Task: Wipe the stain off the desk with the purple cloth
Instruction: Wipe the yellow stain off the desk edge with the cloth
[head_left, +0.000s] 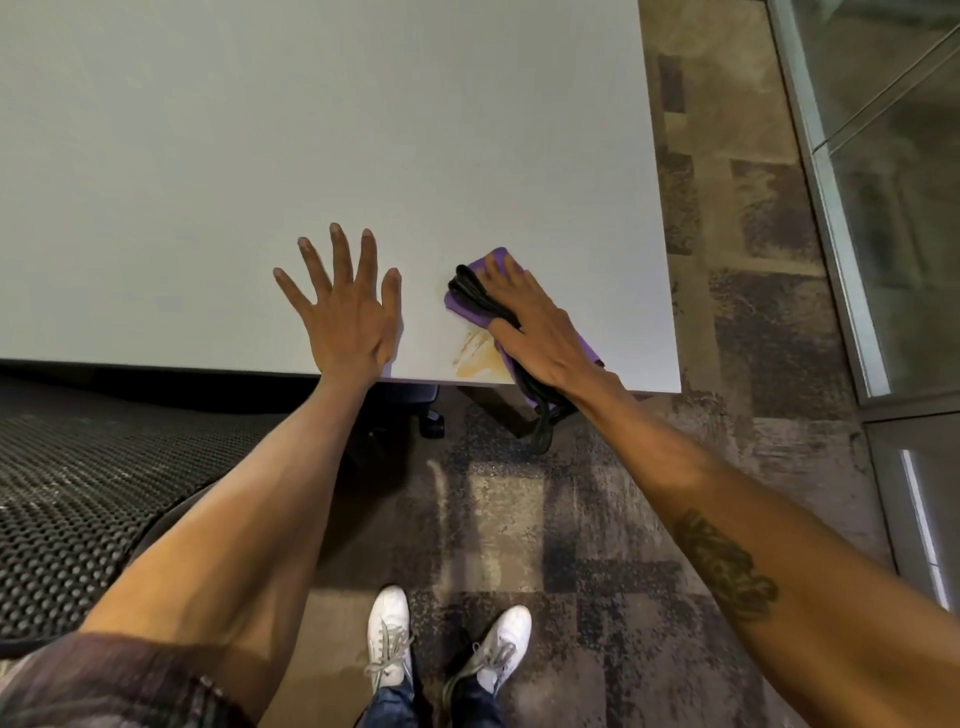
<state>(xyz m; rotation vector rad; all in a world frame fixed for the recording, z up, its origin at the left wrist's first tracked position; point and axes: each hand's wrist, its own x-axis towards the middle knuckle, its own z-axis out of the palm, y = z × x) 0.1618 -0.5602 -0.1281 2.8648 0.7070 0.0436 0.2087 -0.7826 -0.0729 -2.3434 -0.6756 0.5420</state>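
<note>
A yellowish-brown smeared stain lies on the pale grey desk close to its near edge. My right hand presses flat on the folded purple cloth, which has a black border and sits just right of and behind the stain; one end of the cloth hangs over the desk edge. My left hand rests flat on the desk left of the stain, fingers spread, holding nothing.
The desk's right edge and near corner are close to the cloth. A black mesh chair stands at the left below the desk. Patterned carpet and a glass partition lie to the right. My white shoes are below.
</note>
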